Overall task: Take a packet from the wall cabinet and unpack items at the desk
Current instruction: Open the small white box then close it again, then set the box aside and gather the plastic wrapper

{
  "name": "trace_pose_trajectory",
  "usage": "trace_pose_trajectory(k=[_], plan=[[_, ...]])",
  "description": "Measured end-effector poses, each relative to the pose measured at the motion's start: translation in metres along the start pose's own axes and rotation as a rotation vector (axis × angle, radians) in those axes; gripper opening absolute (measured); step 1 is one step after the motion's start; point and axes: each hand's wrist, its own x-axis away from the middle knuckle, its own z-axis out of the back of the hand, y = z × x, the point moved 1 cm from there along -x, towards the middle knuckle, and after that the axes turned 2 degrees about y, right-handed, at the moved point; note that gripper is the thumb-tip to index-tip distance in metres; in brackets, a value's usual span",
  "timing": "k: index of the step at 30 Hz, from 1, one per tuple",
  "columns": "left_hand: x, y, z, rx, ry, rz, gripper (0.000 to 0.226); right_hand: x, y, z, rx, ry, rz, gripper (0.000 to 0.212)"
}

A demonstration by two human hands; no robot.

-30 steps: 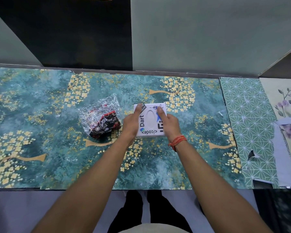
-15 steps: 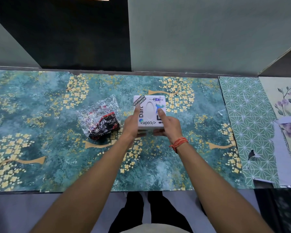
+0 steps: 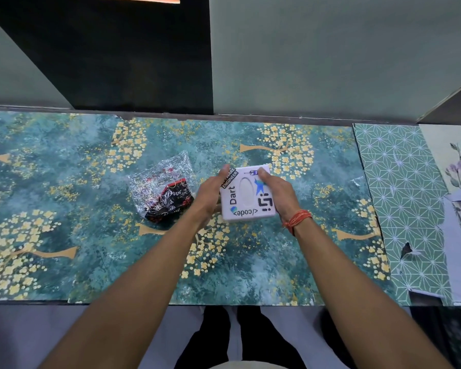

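Gripping the white box (image 3: 246, 194) from both sides, the two hands have it between them above the desk (image 3: 290, 262). The left hand (image 3: 209, 194) is partly curled against the box's left edge, thumb lying up along that edge toward the far corner. The right hand (image 3: 277, 191) wraps the right edge with its thumb on the top face near the far right corner; its wrist carries an orange thread band (image 3: 296, 219). Neither hand is flat open, and both are closed only as far as the box's width allows. Whether the box's underside touches the desk or is lifted clear I cannot tell.

To do this step well, I judge the box should be kept level and pressed evenly from both sides, so the stickered top stays up and nothing inside shifts. If the lid is to come off, one hand should steady the base while the other hand's fingertips work along a seam; no seam is visible from here.

Just to the left of the left hand, close but apart from it, lies the clear crinkled packet (image 3: 161, 190) with a dark red-and-black patterned item showing inside. It rests on the desk's teal floral covering, mid-depth, well short of the far wall.
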Motion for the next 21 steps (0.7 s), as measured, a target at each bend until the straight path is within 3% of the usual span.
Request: trace_pose_trajectory(k=[3, 7, 13, 21], plan=[[-0.006, 0.008, 0.005, -0.074, 0.07, -0.072, 0.05, 0.001, 0.003, -0.004, -0.053, -0.05, -0.025, 0.036], [-0.011, 0.003, 0.01, 0.075, 0.171, -0.042, 0.045, 0.002, 0.002, -0.006, -0.05, -0.133, -0.108, 0.037], [-0.022, -0.008, 0.002, 0.023, 0.103, 0.098, 0.039, -0.005, 0.006, -0.016, -0.03, 0.023, -0.092, 0.035], [-0.087, 0.029, -0.003, -0.176, 0.21, -0.111, 0.026, -0.09, -0.037, -0.045, 0.235, 0.064, -0.038, 0.036]])
